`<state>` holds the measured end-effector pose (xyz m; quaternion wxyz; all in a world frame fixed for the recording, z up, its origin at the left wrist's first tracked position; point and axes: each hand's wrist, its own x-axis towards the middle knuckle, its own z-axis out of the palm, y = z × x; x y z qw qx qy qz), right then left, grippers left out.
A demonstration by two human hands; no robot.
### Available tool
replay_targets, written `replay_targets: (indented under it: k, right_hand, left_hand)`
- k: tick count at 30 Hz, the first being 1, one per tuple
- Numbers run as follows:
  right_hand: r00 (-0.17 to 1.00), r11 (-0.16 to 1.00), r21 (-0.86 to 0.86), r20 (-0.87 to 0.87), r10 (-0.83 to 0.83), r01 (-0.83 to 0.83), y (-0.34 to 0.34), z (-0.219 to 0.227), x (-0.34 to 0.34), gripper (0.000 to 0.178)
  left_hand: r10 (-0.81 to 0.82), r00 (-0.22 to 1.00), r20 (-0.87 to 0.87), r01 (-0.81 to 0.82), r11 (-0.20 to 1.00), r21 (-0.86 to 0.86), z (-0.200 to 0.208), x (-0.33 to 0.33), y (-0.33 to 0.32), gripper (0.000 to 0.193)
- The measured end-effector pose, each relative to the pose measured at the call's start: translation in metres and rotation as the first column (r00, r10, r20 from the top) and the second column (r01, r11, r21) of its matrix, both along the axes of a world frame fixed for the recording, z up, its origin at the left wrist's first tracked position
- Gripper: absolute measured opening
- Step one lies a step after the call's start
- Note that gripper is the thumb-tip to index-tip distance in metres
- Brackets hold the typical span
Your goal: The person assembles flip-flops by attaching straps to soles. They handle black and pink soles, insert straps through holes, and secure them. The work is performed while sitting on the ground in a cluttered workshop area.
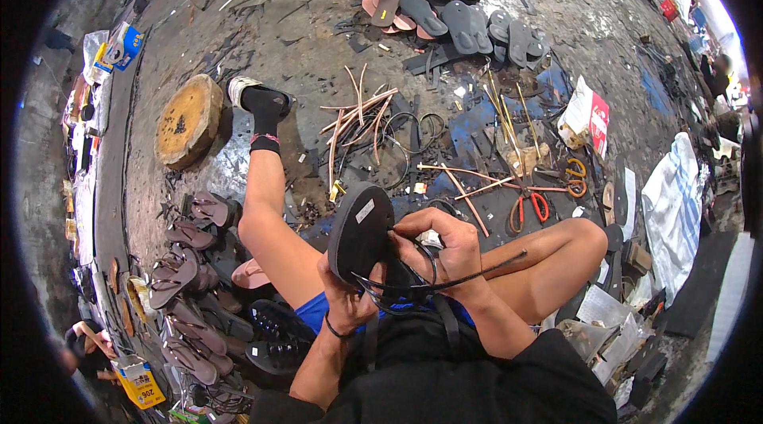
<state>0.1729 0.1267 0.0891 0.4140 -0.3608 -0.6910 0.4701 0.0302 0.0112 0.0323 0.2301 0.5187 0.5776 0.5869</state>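
A black sandal sole (358,233) with a small pale label stands tilted up in front of my lap. My left hand (343,301) is closed round its lower end, the thumb against the near face. My right hand (447,243) is pinched at the sole's right edge, with thin black cord (493,268) looped about the fingers. One stretch of cord crosses below the hand and sticks out to the right. Exactly where the cord meets the sole is hidden by my fingers.
Pinkish strips (373,110) and red-handled scissors (530,209) lie on the floor ahead. Several finished-looking sandals (187,281) crowd the left, with grey soles (465,27) farther off. A round wood block (188,122) sits beyond my left foot; a white sheet (670,201) lies right.
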Motion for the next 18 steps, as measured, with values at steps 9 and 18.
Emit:
replay_targets:
  k: [9, 18]
  right_hand:
    - [0.967, 0.807, -0.568, -0.253, 0.016, -0.162, 0.005, -0.020, -0.003, 0.020]
    - [0.855, 0.872, -0.013, -0.190, -0.483, 0.490, 0.007, -0.006, 0.004, 0.045]
  left_hand:
    - [0.014, 0.979, 0.202, 0.009, 0.993, -0.114, 0.000, -0.005, 0.000, 0.065]
    - [-0.050, 0.725, -0.687, -0.095, 0.980, -0.172, -0.027, -0.042, -0.016, 0.033]
